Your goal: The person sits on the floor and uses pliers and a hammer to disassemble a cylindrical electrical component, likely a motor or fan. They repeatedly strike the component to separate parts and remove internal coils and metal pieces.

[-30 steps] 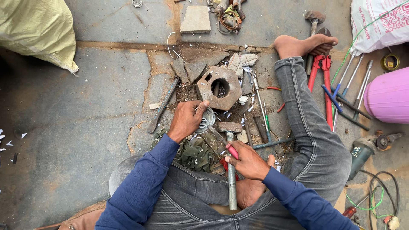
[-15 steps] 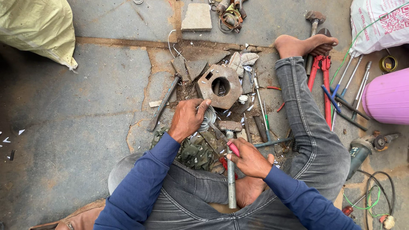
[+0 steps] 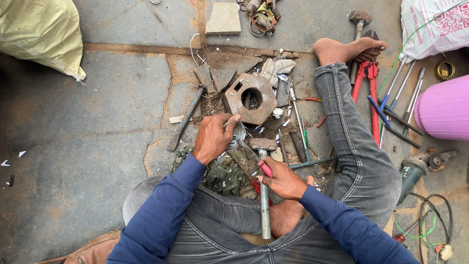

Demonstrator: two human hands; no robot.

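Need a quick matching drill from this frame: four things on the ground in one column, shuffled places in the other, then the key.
Things:
1. bolt cutters
2. yellow-green sack
3. pink tub
4. metal block with a round hole

Places:
A. top left corner of the view
B. just beyond the left hand, centre of the view
C. right edge of the view
D. alongside the outstretched leg, handles near the bare foot

Pairs: 1-D, 2-A, 3-C, 4-B
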